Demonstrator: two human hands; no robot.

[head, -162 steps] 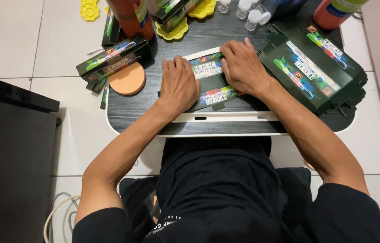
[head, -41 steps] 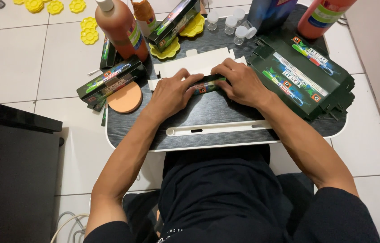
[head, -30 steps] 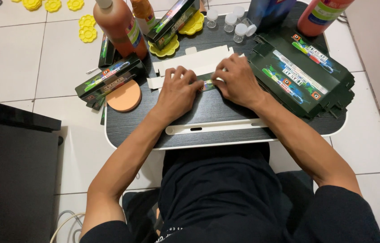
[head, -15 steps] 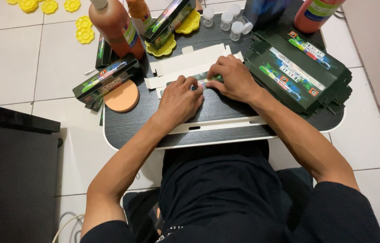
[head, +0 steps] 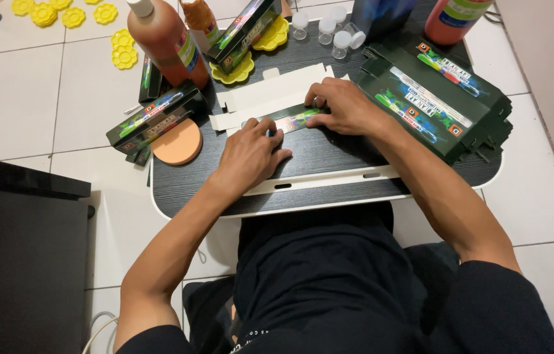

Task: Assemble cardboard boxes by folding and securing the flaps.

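Seen from the head camera, both hands press a flat, partly folded carton strip (head: 288, 120) onto the dark wood-grain surface (head: 329, 147), near its middle. The left hand (head: 249, 156) lies palm down with fingers spread over the strip's left end, pinning it flat rather than gripping it. The right hand (head: 346, 107) covers the strip's right end, its fingers curled and pinching the printed edge against the surface. The strip is dark green with a colourful printed band, and its white unprinted flaps (head: 270, 98) spread out just beyond it, toward the far edge.

At the right edge of the surface sits a stack of flat dark green cartons (head: 437, 98), just beside the right forearm. Toward the far edge stand small clear vials with white caps (head: 329, 29), a yellow flower-shaped tray (head: 234, 71) and a folded green box (head: 244, 29) resting on it. A tall brown bottle with a white cap (head: 162, 42) and a smaller orange bottle (head: 199, 23) stand at the far left corner. Off the left edge lie more folded green boxes (head: 152, 118) and a round orange disc (head: 177, 141) touching the surface's corner. Loose yellow flower-shaped pieces (head: 60, 13) lie on the white tiled floor (head: 28, 98), well apart from the hands.
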